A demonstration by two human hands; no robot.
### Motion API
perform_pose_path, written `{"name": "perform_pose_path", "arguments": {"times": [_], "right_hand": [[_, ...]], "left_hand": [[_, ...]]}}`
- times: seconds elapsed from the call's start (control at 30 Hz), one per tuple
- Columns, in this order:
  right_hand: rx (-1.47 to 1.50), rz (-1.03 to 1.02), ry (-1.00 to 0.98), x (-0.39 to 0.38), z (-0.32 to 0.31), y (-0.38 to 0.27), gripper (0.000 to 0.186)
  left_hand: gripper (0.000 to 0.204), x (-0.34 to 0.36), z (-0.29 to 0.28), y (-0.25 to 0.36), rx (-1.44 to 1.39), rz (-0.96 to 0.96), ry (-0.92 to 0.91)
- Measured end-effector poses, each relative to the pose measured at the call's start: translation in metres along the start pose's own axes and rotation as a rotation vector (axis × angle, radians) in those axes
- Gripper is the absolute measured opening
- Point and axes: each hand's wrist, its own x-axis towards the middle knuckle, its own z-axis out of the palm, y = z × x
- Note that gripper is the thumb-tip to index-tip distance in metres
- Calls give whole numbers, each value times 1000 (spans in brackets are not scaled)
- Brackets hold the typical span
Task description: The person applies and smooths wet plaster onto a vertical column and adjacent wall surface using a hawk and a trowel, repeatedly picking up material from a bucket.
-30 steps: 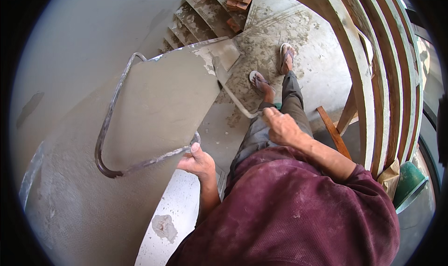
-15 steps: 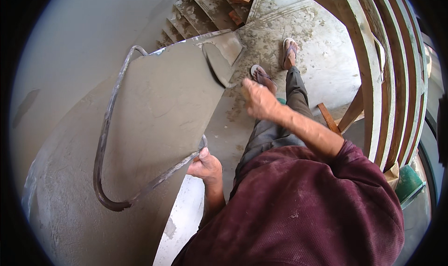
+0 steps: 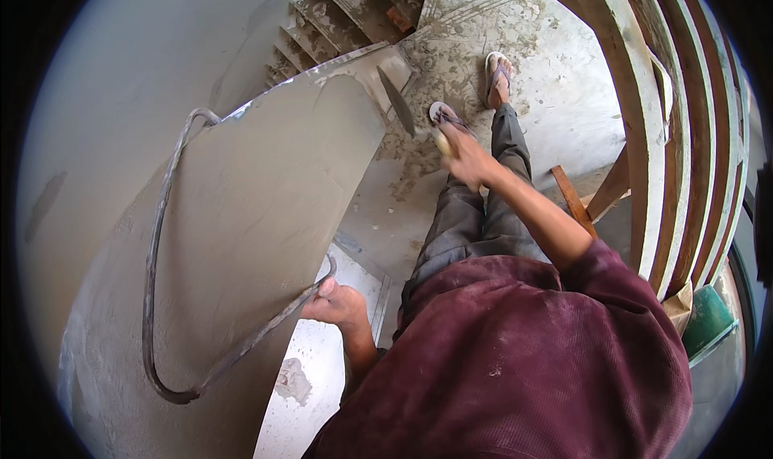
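Note:
My right hand (image 3: pixel 471 159), slightly blurred, is closed around the handle of a trowel (image 3: pixel 396 101). Its narrow dark blade points up and left, over the right edge of a plastered surface (image 3: pixel 274 185); whether it touches cannot be told. Smooth wet grey plaster covers that surface, with a rougher patch near its far end. A long bent grey rod or tube (image 3: pixel 152 258) loops across the plaster. Its near end passes through my left hand (image 3: pixel 338 304), whose fingers close around it at the plaster's right edge.
Steps (image 3: pixel 330 16) lie at the far left, with red bricks (image 3: pixel 400 20) beside them. Curved railing slats (image 3: pixel 644 137) rise on the right, near a green bucket (image 3: pixel 710 318) and a wooden brace (image 3: pixel 573 201). My sandalled feet stand on the splattered landing (image 3: pixel 547 80).
My right hand has moved right with the trowel, whose blade has come away from the plaster's middle toward its edge. The bent rod and my left hand have shifted left and nearer in the picture.

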Motion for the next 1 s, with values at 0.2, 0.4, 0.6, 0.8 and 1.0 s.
{"name": "perform_pose_path", "arguments": {"times": [0.2,0.4,0.6,0.8,1.0], "right_hand": [[-262,29,-138,38,42,-2,46],[-55,-115,-262,-73,-26,-43,40],[-22,51,-57,14,19,40,33],[112,-73,-124,23,22,-34,35],[175,-381,-94,-72,10,-144,62]], "left_hand": [[111,-8,-6,-21,165,1,48],[111,-5,0,-8,96,4,31],[111,2,2,4,52,20,7],[110,3,3,8,62,2,5],[102,-11,2,-5,-73,-69,-45]]}}
